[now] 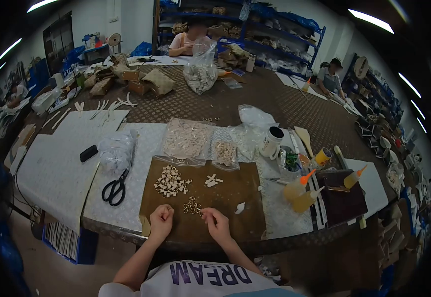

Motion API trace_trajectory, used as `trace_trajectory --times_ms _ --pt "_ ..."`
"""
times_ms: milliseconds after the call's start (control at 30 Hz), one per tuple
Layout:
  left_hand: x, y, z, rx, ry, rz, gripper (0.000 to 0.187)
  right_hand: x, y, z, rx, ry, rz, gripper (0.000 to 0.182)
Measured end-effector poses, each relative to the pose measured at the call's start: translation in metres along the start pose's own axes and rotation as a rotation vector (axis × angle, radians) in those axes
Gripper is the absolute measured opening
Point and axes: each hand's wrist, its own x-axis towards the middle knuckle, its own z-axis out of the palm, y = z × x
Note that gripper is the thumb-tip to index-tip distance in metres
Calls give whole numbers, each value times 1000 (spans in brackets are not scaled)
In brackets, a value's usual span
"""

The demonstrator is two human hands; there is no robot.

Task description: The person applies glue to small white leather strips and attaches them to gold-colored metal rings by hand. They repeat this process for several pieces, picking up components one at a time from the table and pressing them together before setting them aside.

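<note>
My left hand (161, 221) is closed above the brown work mat (240, 185), its fingertips pinched together. A tiny shiny bit shows at those fingertips, too small to name. To its right lies a small pile of metal rings or clasps (192, 205). My right hand (216, 225) reaches that pile's right edge with thumb and forefinger pressed together; whatever is between them is hidden. Beyond my left hand is a heap of pale tabs with metal rings (172, 181). A few loose pale strips (214, 180) lie farther right, and a small white piece (240, 208) rests nearer.
Behind the mat lie a bag of pale strips (187, 138) and a bag of small parts (224, 152). Black scissors (115, 189) are at left. Glue bottles (298, 186), a white mug (272, 142) and a dark block (342, 190) stand right. Several people sit around the table.
</note>
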Motion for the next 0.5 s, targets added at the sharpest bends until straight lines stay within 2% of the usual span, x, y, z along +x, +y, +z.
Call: trace_trajectory --times_ms 167,267,300,367,400,500 --pt "0 -7 0 60 -19 69 36 0 6 0 -10 -12 -28 16" --pt "0 4 3 -69 -91 -190 31 3 2 -2 -23 -10 -44 13" --pt "-1 -5 4 -103 -116 -236 23 4 0 0 -28 -21 -46 12" --pt "1 19 6 -259 -153 -368 20 2 -6 2 -34 -21 -57 10" --pt "-1 19 5 -263 -254 -407 19 3 -10 1 -94 -37 -82 8" --pt "-4 29 9 -156 -392 -341 13 -2 -25 0 -90 -166 47 10"
